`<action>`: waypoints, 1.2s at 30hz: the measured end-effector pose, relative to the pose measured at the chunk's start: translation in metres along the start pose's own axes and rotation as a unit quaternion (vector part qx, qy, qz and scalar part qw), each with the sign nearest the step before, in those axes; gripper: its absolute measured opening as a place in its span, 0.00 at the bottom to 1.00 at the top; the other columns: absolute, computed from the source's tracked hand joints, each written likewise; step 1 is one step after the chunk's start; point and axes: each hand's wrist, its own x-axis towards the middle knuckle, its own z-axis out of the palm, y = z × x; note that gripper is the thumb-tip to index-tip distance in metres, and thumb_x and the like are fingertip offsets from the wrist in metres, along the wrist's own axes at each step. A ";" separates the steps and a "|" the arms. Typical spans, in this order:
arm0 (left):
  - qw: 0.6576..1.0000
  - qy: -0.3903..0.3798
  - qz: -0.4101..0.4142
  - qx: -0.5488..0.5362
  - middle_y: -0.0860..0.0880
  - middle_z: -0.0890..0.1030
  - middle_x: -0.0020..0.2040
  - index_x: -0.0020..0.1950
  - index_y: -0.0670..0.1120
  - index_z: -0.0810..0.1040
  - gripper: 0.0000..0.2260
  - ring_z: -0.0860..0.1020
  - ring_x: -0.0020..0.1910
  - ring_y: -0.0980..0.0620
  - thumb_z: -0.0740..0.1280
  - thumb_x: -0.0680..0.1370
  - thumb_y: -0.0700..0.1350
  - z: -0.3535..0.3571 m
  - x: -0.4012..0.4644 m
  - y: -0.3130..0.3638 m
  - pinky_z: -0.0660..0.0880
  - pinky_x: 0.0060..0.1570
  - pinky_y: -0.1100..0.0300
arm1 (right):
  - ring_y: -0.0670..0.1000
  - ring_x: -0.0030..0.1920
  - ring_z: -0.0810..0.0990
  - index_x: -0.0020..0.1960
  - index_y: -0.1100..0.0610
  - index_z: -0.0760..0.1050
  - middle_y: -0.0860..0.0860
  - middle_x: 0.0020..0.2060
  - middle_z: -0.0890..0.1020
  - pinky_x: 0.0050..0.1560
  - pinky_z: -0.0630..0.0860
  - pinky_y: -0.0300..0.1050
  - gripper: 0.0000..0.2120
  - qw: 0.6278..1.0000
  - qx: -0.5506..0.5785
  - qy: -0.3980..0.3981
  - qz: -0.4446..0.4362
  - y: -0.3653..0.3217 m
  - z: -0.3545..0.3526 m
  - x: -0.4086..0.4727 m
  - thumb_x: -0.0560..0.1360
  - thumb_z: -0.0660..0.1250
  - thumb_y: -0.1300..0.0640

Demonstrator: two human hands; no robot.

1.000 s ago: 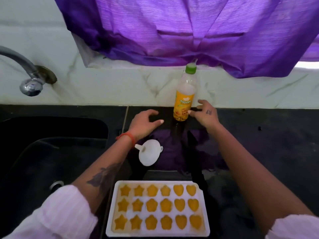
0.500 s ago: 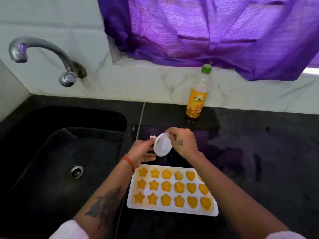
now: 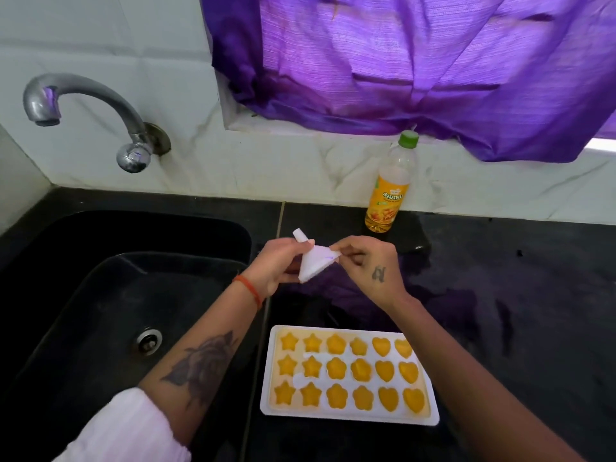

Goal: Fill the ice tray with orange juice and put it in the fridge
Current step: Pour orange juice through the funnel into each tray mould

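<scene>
Both hands held a white funnel [image 3: 315, 265] above the dark surface [image 3: 520, 295]: left hand [image 3: 276, 266] gripping its cone, right hand [image 3: 370, 265] pinching its rim. The filled ice tray [image 3: 348, 418] lay nearer, below them, apart from the fingers.

The ice tray [image 3: 348, 416] is lying on the counter [image 3: 516, 328], just right of the sink [image 3: 110, 295]. Behind it, both hands are holding a funnel [image 3: 315, 265] above the counter's edge, left hand [image 3: 278, 266] left of right hand [image 3: 370, 265]. The bottle [image 3: 390, 188] is standing farther back against the wall, the tap [image 3: 100, 118] jutting out over the sink.
</scene>
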 end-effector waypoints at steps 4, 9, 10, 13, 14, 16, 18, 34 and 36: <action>0.995 0.018 0.090 0.041 0.43 0.82 0.52 0.50 0.43 0.80 0.06 0.81 0.49 0.48 0.70 0.75 0.43 -0.003 0.023 0.016 0.79 0.49 0.53 | 0.44 0.47 0.81 0.52 0.57 0.83 0.49 0.48 0.82 0.49 0.79 0.34 0.15 0.997 0.042 0.023 0.053 0.002 0.000 -0.009 0.68 0.72 0.69; 0.968 0.074 0.192 0.145 0.47 0.83 0.51 0.53 0.45 0.82 0.10 0.79 0.51 0.50 0.72 0.73 0.42 -0.006 0.066 0.026 0.75 0.56 0.56 | 0.42 0.46 0.82 0.52 0.56 0.82 0.49 0.48 0.83 0.45 0.77 0.29 0.14 0.986 0.081 0.042 0.142 0.012 -0.005 -0.033 0.69 0.73 0.68; 0.963 0.080 0.202 0.162 0.46 0.82 0.52 0.55 0.44 0.81 0.11 0.79 0.51 0.50 0.72 0.73 0.42 -0.004 0.074 0.029 0.75 0.55 0.58 | 0.42 0.46 0.82 0.52 0.56 0.82 0.49 0.47 0.83 0.45 0.77 0.29 0.14 0.983 0.087 0.043 0.159 0.014 -0.006 -0.038 0.69 0.73 0.67; 0.948 0.076 0.223 0.213 0.45 0.82 0.55 0.58 0.43 0.80 0.14 0.78 0.50 0.50 0.71 0.73 0.42 0.001 0.101 0.033 0.74 0.49 0.63 | 0.37 0.43 0.81 0.51 0.55 0.82 0.46 0.45 0.83 0.44 0.76 0.26 0.13 0.976 0.084 0.055 0.194 0.020 -0.008 -0.054 0.69 0.73 0.67; 0.943 0.077 0.227 0.229 0.45 0.82 0.55 0.59 0.43 0.80 0.14 0.78 0.49 0.50 0.71 0.73 0.42 0.003 0.110 0.034 0.73 0.47 0.64 | 0.35 0.43 0.81 0.50 0.55 0.82 0.46 0.44 0.83 0.43 0.76 0.26 0.12 0.973 0.083 0.062 0.206 0.023 -0.009 -0.059 0.69 0.73 0.67; 0.935 0.088 0.229 0.256 0.44 0.82 0.55 0.59 0.43 0.80 0.14 0.79 0.51 0.48 0.71 0.74 0.42 0.005 0.125 0.034 0.73 0.49 0.62 | 0.34 0.43 0.80 0.50 0.54 0.82 0.46 0.43 0.83 0.43 0.75 0.25 0.12 0.968 0.077 0.073 0.228 0.028 -0.010 -0.069 0.70 0.73 0.66; 0.930 0.095 0.229 0.270 0.43 0.82 0.56 0.60 0.43 0.80 0.15 0.80 0.53 0.46 0.71 0.73 0.42 0.007 0.136 0.034 0.74 0.54 0.58 | 0.34 0.44 0.80 0.51 0.55 0.82 0.46 0.43 0.83 0.43 0.75 0.25 0.12 0.965 0.061 0.080 0.241 0.032 -0.012 -0.077 0.70 0.73 0.66; 0.922 0.079 0.214 0.314 0.45 0.73 0.68 0.70 0.44 0.69 0.25 0.72 0.66 0.45 0.69 0.75 0.42 0.006 0.114 0.022 0.67 0.65 0.56 | 0.40 0.45 0.81 0.52 0.56 0.82 0.46 0.43 0.83 0.44 0.77 0.28 0.10 0.964 0.036 0.080 0.253 0.032 -0.028 -0.088 0.71 0.71 0.65; 0.911 0.075 0.227 0.335 0.45 0.77 0.64 0.67 0.44 0.74 0.21 0.76 0.62 0.45 0.70 0.74 0.43 0.002 0.091 0.019 0.71 0.62 0.56 | 0.42 0.45 0.81 0.52 0.55 0.82 0.46 0.43 0.83 0.45 0.77 0.29 0.10 0.965 0.029 0.079 0.249 0.028 -0.031 -0.089 0.71 0.71 0.64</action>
